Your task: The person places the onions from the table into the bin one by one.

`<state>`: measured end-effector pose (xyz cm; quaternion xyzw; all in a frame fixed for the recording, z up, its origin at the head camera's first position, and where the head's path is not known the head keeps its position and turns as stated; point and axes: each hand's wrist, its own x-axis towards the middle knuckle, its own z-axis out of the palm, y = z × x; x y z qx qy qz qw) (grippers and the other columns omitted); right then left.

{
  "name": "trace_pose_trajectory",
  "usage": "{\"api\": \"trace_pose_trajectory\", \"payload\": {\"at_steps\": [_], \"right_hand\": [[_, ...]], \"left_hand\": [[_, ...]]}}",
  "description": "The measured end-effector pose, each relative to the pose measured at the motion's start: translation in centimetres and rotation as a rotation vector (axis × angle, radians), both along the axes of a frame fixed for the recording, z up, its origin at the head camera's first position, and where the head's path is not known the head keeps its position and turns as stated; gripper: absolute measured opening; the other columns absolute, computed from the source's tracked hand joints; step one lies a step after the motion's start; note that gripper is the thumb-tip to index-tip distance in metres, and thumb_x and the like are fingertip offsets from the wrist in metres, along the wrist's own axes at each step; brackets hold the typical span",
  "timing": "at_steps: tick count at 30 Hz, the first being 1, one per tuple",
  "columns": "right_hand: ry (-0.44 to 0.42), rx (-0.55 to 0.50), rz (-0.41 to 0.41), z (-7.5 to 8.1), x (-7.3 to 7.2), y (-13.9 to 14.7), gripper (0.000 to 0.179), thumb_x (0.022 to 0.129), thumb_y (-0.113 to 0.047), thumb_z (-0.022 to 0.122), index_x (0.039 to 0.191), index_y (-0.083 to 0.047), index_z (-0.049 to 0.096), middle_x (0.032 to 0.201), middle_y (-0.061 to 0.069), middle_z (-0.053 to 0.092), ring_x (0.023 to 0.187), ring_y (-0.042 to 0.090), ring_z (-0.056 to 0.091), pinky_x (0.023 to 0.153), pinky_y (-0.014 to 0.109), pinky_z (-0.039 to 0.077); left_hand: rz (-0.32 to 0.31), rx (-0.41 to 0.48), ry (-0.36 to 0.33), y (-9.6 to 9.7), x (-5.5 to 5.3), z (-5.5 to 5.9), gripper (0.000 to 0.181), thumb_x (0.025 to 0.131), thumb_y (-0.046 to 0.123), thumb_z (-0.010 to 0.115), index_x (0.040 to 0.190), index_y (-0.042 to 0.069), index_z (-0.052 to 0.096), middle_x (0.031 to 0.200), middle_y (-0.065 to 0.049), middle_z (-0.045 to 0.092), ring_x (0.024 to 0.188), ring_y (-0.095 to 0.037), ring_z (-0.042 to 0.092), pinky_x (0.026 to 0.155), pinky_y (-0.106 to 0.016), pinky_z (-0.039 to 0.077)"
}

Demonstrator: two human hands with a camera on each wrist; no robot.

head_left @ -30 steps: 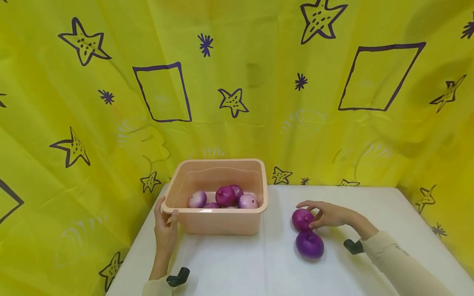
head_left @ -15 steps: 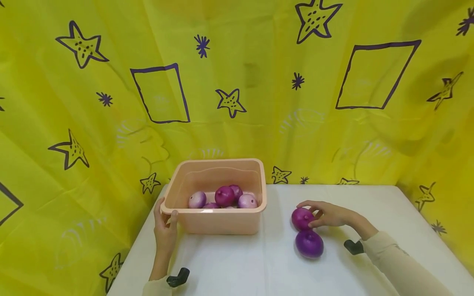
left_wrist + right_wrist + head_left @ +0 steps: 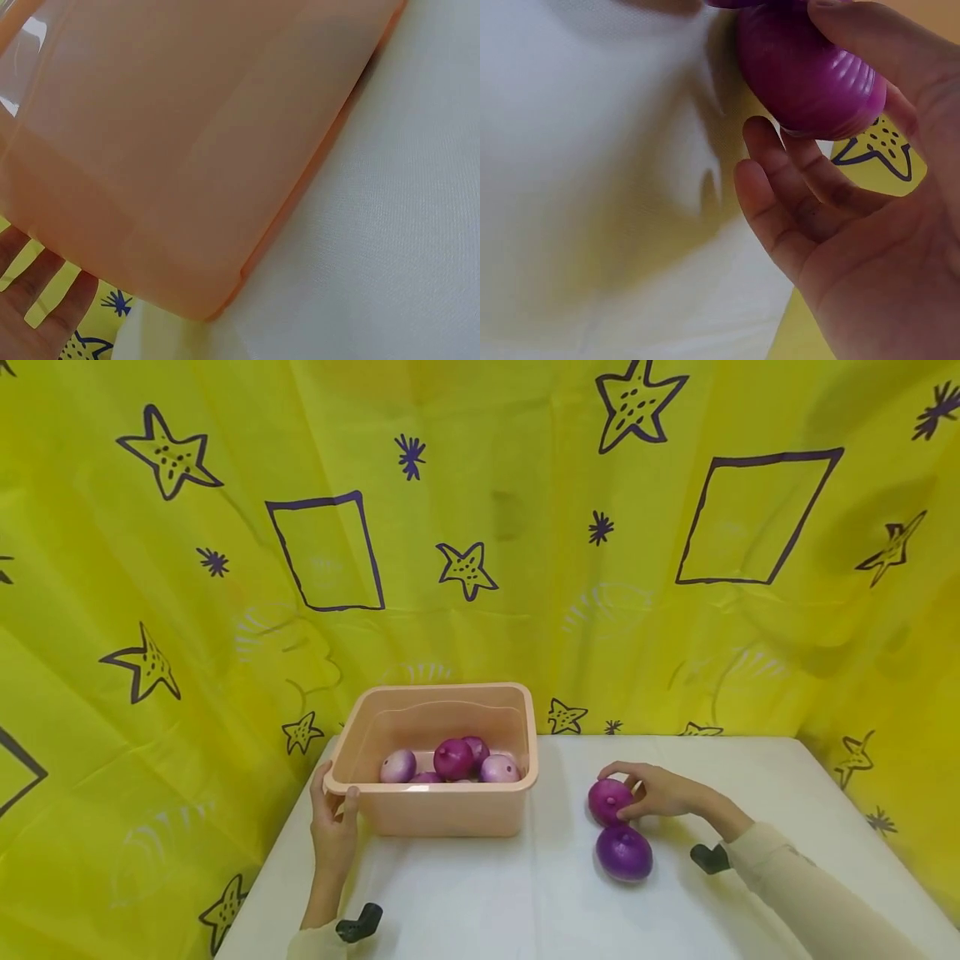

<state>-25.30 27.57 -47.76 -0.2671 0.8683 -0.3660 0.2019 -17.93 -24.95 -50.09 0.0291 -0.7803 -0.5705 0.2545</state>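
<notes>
A peach plastic bin (image 3: 442, 810) stands on the white table, with several purple and pale onions (image 3: 454, 759) inside; its front wall hides their lower parts. My left hand (image 3: 333, 835) grips the bin at its front left corner, thumb in front and fingers along the side. To the right of the bin, my right hand (image 3: 660, 792) holds a magenta onion (image 3: 606, 802) between thumb and fingers. Up close in the right wrist view, the other fingers curve loosely below this onion (image 3: 810, 82). A darker purple onion (image 3: 624, 853) lies just in front of it, seemingly touching.
The white tabletop (image 3: 480, 902) extends around the bin and the onions. A yellow curtain (image 3: 510, 635) printed with stars and frames hangs behind the table and along both sides. Dark wrist mounts (image 3: 358, 924) show at both sleeves.
</notes>
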Motion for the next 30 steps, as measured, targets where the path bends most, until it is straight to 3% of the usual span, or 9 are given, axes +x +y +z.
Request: {"api": "trace_pose_trajectory", "payload": {"at_steps": [6,12,23,30], "right_hand": [[0.011,0.001,-0.006,1.0,-0.7,0.0,0.059,0.086,-0.018,0.084,0.137,-0.016,0.054,0.112,0.016,0.060,0.085,0.024,0.065,0.080,0.041,0.055],[0.086,-0.031,-0.011,3.8,-1.4,-0.2,0.059,0.089,-0.018,0.081,0.140,-0.012,0.052,0.119,0.020,0.060,0.087,0.023,0.067,0.078,0.035,0.059],[0.291,-0.114,-0.137,8.8,-2.6,-0.8,0.064,0.086,-0.015,0.084,0.141,-0.010,0.052,0.117,0.020,0.060,0.091,0.027,0.069,0.075,0.033,0.061],[0.347,-0.151,-0.211,10.6,-3.4,-1.1,0.064,0.087,-0.016,0.083,0.143,-0.011,0.051,0.121,0.022,0.060,0.097,0.034,0.069,0.077,0.037,0.062]], "left_hand": [[-0.005,0.005,-0.010,0.0,0.0,-0.1,0.062,0.106,0.028,0.055,0.161,0.028,0.026,0.164,-0.011,0.035,0.139,-0.039,0.047,0.090,-0.006,0.042],[0.000,0.004,-0.013,-0.1,-0.1,-0.1,0.062,0.106,0.028,0.056,0.161,0.030,0.026,0.164,-0.009,0.036,0.137,-0.037,0.048,0.090,-0.006,0.043],[-0.009,0.008,0.045,-0.2,-0.1,0.1,0.062,0.105,0.019,0.056,0.160,0.024,0.028,0.162,-0.014,0.038,0.135,-0.040,0.050,0.089,-0.006,0.043],[-0.003,0.006,0.034,-0.2,-0.1,0.0,0.063,0.105,0.020,0.056,0.160,0.025,0.028,0.162,-0.012,0.038,0.135,-0.038,0.051,0.089,-0.006,0.043]]}}
